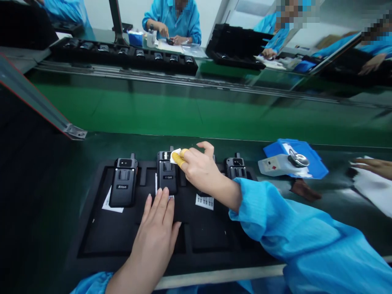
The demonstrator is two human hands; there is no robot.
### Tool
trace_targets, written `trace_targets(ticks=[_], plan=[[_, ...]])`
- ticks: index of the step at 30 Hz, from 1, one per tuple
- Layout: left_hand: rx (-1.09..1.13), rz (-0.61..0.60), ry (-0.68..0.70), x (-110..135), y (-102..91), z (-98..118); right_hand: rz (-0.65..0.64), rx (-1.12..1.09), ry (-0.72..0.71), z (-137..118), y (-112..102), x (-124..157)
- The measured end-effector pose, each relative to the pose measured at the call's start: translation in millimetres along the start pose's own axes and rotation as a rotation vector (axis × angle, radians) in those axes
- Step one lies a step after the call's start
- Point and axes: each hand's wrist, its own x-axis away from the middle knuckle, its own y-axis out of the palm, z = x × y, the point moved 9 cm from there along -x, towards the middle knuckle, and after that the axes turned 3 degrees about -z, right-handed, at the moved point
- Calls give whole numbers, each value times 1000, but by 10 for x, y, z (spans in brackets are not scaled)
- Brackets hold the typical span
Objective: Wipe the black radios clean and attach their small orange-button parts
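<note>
A black foam tray (101, 241) lies in front of me with black Riton handheld radios standing in its slots. My left hand (157, 224) lies flat on the tray, fingers stretched out, its fingertips touching the lower end of the middle radio (167, 177). My right hand (200, 167), with yellow finger cots on two fingers, pinches a small white wipe (175, 156) against the top of that radio. Another radio (123, 181) sits to the left and a third (236, 167) to the right. White labels (204, 201) lie on the tray under the radios.
A blue tray (309, 161) with a white dispenser bottle (280, 164) stands to the right, beside another person's hand (375, 166) on white paper. A green conveyor belt (183, 110) runs behind. Across it, people in blue coats work beside black trays of radios (122, 53).
</note>
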Motion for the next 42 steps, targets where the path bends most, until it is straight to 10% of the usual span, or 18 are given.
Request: trace_targets(ticks=[10, 17, 25, 42], plan=[[92, 14, -29, 18, -80, -48, 47, 103, 59, 206, -250, 106], [-54, 106, -152, 282, -506, -472, 134, -58, -121, -276, -359, -282], [-72, 147, -246, 488, -503, -684, 161, -207, -316, -922, -150, -762], [-95, 165, -226, 431, -540, -673, 198, -150, -275, -925, -97, -823]])
